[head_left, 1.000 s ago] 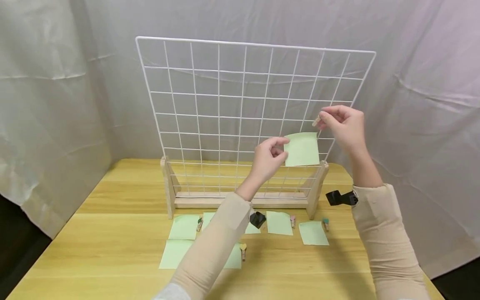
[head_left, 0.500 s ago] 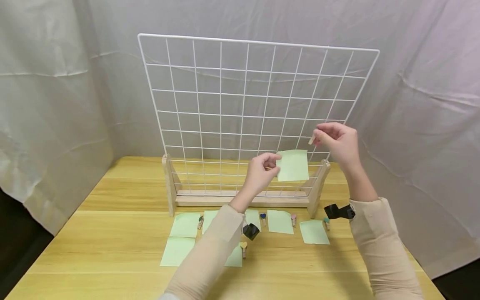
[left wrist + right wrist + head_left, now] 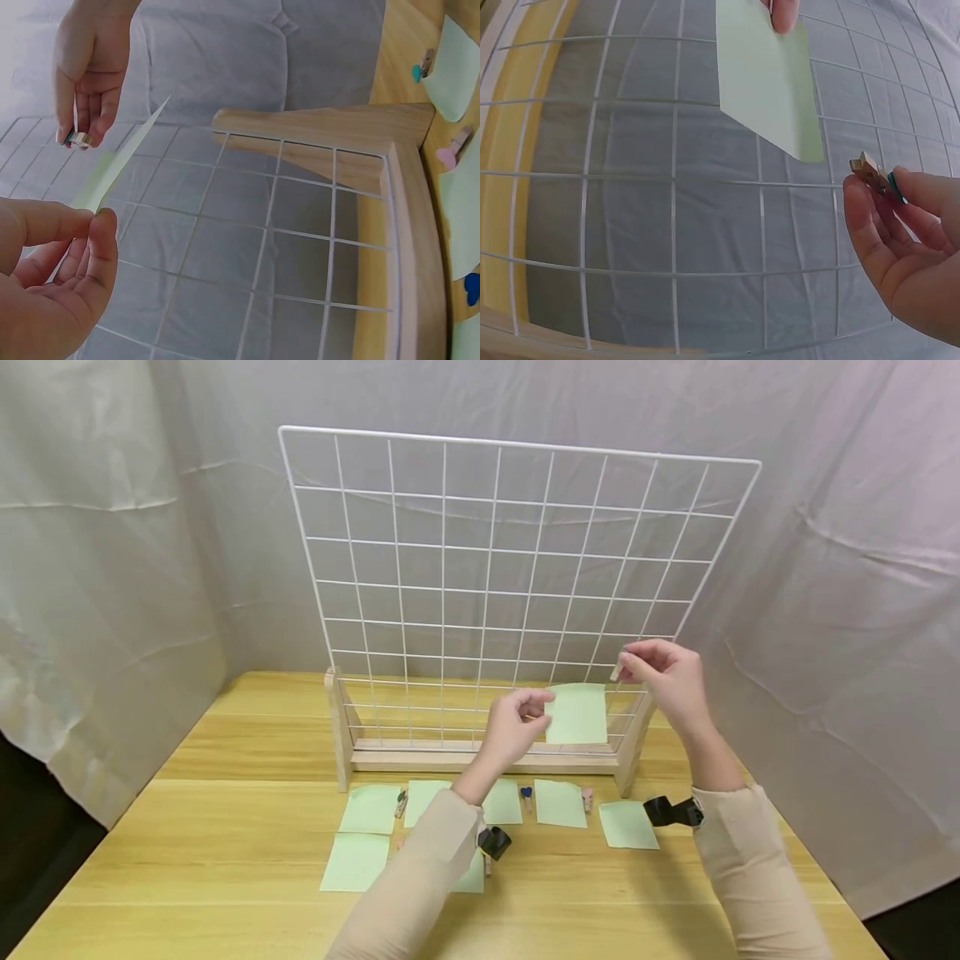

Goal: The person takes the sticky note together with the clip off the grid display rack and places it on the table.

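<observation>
My left hand pinches a pale green sticky note by its left edge, in front of the lower right part of a white wire grid. In the right wrist view the sticky note hangs apart from the wires. Up and to the right of the note, my right hand pinches a small wooden clothespin. The right wrist view shows a teal piece on this clothespin; its tip is close to the note but not touching it.
The grid stands in a wooden base on a wooden table. Several green notes lie in front, with small clothespins beside them, such as a blue heart one. My left sleeve hides some. Grey cloth surrounds the table.
Both hands have moved down and slightly left, carrying the sticky note and the clothespin from the grid's middle height toward its lower part. Both grips have stayed the same.
</observation>
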`<act>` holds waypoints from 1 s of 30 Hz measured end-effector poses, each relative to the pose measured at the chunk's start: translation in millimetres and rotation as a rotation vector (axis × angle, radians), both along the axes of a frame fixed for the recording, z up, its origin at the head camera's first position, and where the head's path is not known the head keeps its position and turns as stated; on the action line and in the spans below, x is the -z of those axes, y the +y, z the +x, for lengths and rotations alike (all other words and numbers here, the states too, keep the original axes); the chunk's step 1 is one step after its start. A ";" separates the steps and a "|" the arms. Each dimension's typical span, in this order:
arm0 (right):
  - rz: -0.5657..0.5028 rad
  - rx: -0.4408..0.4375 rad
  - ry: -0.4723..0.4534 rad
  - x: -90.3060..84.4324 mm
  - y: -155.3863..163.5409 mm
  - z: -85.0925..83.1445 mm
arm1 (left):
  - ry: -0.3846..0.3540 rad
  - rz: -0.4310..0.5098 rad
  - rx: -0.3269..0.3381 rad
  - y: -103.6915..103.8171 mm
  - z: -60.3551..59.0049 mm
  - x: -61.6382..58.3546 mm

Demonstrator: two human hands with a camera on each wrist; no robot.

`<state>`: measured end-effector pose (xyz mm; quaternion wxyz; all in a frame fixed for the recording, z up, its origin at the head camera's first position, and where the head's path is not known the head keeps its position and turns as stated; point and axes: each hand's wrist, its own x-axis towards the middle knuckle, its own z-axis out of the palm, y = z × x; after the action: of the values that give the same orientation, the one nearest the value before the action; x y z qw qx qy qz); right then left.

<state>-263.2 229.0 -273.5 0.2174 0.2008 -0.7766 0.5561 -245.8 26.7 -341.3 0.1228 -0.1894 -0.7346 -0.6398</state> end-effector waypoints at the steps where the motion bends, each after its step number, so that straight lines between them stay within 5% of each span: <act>1: -0.004 -0.005 -0.004 2.1 0.2 0.6 | -0.013 0.002 -0.002 0.0 0.6 1.3; 19: -0.008 -0.077 -0.078 43.6 2.8 8.5 | -0.080 -0.030 0.018 -6.0 13.8 39.1; 21: -0.036 -0.134 -0.074 55.4 6.0 4.2 | -0.082 -0.040 0.025 -6.7 15.4 42.2; 22: -0.059 -0.180 -0.073 79.7 18.8 -16.5 | -0.083 -0.042 0.030 -7.1 16.0 43.6; 27: -0.073 -0.213 -0.121 146.8 52.6 -65.4 | -0.105 -0.059 0.038 -8.5 20.3 48.6; 28: -0.042 -0.177 -0.127 154.2 57.1 -70.7 | -0.113 -0.065 0.039 -8.7 21.3 49.4; 30: -0.015 -0.144 -0.156 131.4 42.3 -43.3 | -0.133 -0.078 0.042 -8.7 23.1 51.4</act>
<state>-306.6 271.2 -404.9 0.1175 0.2104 -0.7705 0.5902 -222.7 17.9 -392.7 0.0529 -0.1665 -0.7615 -0.6242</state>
